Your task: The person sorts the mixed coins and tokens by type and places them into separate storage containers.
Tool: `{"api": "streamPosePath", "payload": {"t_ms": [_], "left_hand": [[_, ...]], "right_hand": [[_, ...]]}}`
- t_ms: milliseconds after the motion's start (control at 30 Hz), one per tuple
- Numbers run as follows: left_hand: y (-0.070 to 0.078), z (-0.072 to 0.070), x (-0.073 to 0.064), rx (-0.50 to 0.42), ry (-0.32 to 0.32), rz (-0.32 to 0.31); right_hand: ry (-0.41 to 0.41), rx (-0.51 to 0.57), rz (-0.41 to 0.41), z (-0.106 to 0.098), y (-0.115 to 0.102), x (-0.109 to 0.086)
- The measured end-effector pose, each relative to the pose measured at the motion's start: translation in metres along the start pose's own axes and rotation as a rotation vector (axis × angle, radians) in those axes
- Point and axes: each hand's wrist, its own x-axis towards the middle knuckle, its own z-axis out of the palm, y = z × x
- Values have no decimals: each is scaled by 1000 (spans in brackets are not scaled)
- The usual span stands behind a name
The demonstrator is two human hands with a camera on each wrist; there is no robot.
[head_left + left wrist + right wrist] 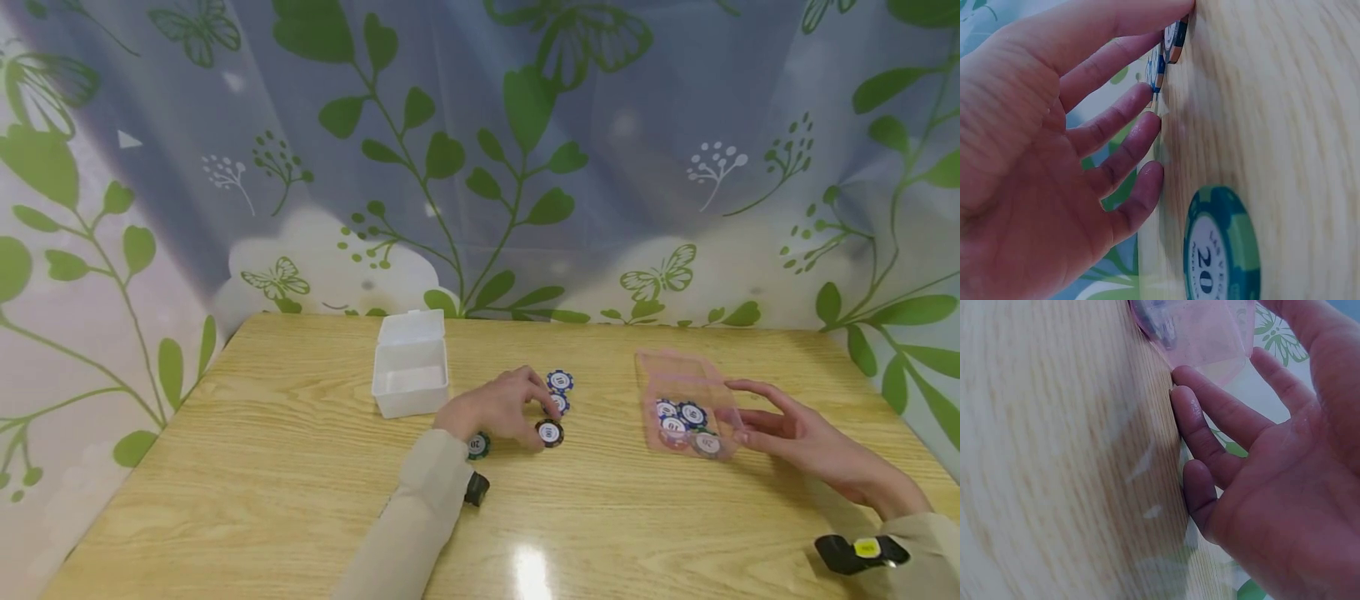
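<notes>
My left hand [498,406] is low over the table's middle, thumb and index finger at opposite edges of a black poker chip [551,432] marked 100. Two blue-edged poker chips [560,381] lie just behind it, the nearer one partly covered by fingers. Beside the left wrist is a green poker chip [1222,250] marked 20, flat on the wood. My right hand [783,433] holds the right side of a clear pink box [678,367], thumb in front and index finger at the back corner. Inside the box lie several chips [692,414], blue-edged and green.
A white plastic box [408,400] with its lid raised stands left of the left hand. The wooden table [247,467] reaches back to a curtain [465,208] with leaves and butterflies. Black straps [862,552] sit on both sleeves.
</notes>
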Motion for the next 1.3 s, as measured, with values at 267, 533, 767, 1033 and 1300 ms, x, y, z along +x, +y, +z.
{"api": "streamPosePath", "payload": {"t_ms": [267,533,767,1033,1300], "left_hand": [[2,1,0,45,2,-3],[6,1,2,35,1,-32],[6,2,4,-28,-33,6],[4,1,3,-13,-45,1],[5,-4,1,-27,-86,-9]], "right_hand": [[-9,3,6,-1,1,0],[-15,7,7,-2,3,0],[-18,13,2,-2,3,0],[-19,18,3,-1,1,0],[-7,-3,8,0,1,0]]}}
